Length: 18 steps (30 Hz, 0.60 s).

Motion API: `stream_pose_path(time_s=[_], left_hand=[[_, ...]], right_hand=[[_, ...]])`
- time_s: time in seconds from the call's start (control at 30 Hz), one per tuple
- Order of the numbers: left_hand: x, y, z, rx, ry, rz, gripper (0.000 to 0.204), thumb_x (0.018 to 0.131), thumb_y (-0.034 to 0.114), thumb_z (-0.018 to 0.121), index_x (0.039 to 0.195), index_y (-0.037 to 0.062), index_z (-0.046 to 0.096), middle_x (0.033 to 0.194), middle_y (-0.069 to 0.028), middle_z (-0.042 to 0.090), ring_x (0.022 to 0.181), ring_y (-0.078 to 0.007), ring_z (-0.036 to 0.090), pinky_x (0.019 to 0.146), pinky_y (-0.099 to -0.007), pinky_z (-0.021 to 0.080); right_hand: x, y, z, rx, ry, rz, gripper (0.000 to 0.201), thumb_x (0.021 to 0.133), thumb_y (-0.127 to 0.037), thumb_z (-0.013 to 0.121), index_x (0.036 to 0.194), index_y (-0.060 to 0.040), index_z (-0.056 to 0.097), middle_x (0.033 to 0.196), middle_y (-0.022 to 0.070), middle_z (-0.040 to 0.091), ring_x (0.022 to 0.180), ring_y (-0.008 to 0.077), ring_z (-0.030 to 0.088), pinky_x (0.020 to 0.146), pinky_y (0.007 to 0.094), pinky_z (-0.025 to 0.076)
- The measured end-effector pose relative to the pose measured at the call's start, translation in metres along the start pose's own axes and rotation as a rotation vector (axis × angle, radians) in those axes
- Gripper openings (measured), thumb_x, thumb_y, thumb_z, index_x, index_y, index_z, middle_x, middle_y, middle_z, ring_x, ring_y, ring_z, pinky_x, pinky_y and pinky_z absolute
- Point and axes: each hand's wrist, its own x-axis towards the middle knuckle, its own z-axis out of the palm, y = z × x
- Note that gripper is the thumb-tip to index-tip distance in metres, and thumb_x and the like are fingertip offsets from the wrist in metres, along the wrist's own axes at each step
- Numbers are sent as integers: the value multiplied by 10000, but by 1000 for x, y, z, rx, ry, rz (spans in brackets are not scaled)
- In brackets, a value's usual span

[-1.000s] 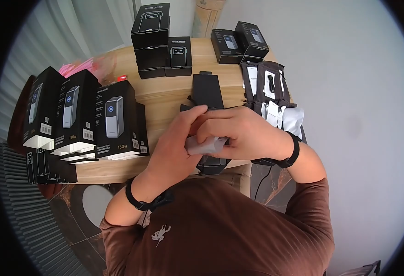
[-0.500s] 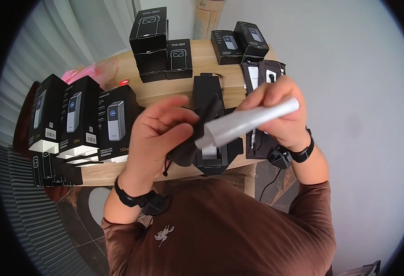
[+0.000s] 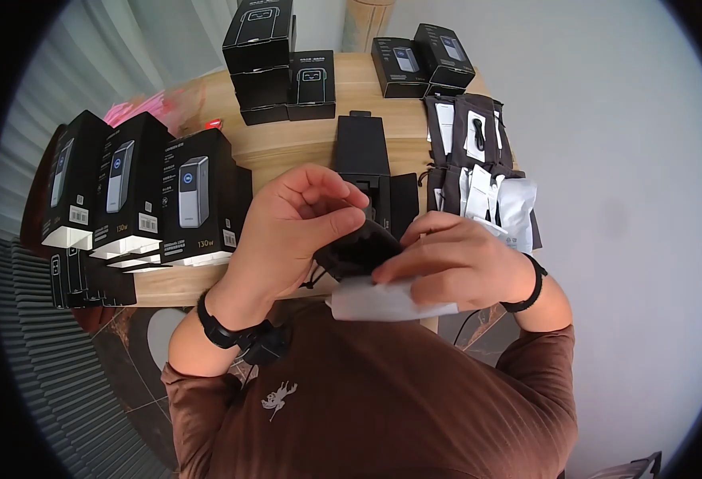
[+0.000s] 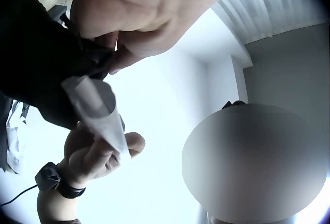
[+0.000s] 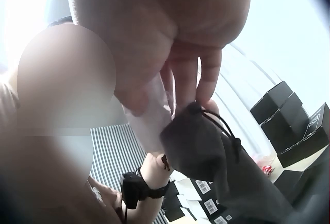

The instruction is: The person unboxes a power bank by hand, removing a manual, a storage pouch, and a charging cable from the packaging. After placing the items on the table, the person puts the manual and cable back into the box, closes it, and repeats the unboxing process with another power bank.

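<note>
While my left hand [image 3: 283, 231] pinches the dark fabric drawstring pouch [image 3: 355, 255] between thumb and fingers, my right hand [image 3: 471, 267] clamps curled fingers on the translucent white tubular sleeve [image 3: 367, 302]. The sleeve lies just beside the pouch, on my body side; its contents, if any, I cannot tell. Beyond both sits the open black cardboard box [image 3: 360, 145] on the pale wooden table [image 3: 263, 152]. I judge the step as pouch loading: the next move calls for spreading the pouch mouth and aligning the sleeve end with it, without creasing.
</note>
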Motion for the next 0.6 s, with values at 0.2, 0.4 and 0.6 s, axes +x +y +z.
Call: stream_pose_path(time_s=[0.2,0.4,0.6], left_hand=[[-4,7,10,202,42,3,275,882,-162,749,994,57,625,1073,-103,731,948,-120,679,867,-258,560],[-1,2,7,144,58,12,282,878,-156,760,990,61,619,1074,-80,711,955,-112,664,871,-258,550],[1,-4,24,20,-68,-30,287,881,-124,787,1005,67,612,1068,-42,678,951,-95,645,871,-252,544]], right_hand=[[-8,-8,-14,-147,252,92,238,937,-134,774,1088,-117,591,1128,154,800,967,268,775,877,406,543],[-6,-19,-16,-465,33,67,222,819,-139,758,1017,-116,660,1119,83,791,702,190,652,661,325,458],[17,-30,4,-526,-221,330,204,841,-139,713,975,-99,565,744,16,570,639,235,670,568,369,529]])
